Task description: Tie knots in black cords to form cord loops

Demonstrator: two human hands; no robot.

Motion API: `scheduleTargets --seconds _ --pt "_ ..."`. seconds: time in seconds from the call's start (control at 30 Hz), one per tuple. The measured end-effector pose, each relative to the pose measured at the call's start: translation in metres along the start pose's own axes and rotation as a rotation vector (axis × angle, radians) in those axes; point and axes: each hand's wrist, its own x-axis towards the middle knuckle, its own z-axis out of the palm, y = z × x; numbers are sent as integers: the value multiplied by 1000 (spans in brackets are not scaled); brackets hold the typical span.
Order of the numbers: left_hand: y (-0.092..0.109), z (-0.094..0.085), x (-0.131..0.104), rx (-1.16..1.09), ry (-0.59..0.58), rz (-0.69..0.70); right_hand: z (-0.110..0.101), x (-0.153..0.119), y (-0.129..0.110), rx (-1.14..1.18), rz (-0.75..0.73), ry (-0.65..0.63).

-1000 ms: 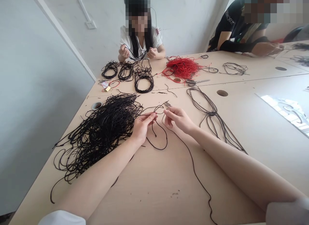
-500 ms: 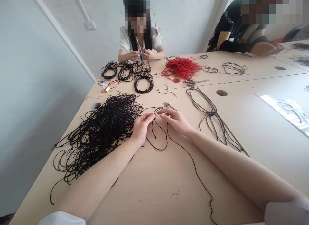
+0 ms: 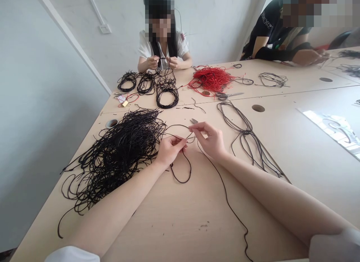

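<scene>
Black cord [image 3: 180,168], thin, looped, between both hands

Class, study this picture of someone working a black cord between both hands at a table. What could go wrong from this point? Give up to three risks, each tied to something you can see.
1. The black cord pinched by the left hand and right hand lies beside the big black tangle; it might snag there.
2. Its tail runs to the table edge and could catch on an arm.
3. A small metal tool sits by the fingertips; it may get knocked.
</scene>
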Motion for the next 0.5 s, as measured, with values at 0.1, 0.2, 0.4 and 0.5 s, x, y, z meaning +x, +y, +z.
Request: scheduleTargets --seconds 0.1,0.2,0.4,0.5 --pt "0 1 -1 15 -67 15 0 -1 -1 -14 -33 -38" --pt "2 0 0 -43 21 -6 0 -2 1 -84 -50 -13" --pt "3 -1 3 -135 207 14 3 -3 5 -97 10 -251" --pt "0 -2 3 -67 193 32 6 -3 7 -77 -42 -234"
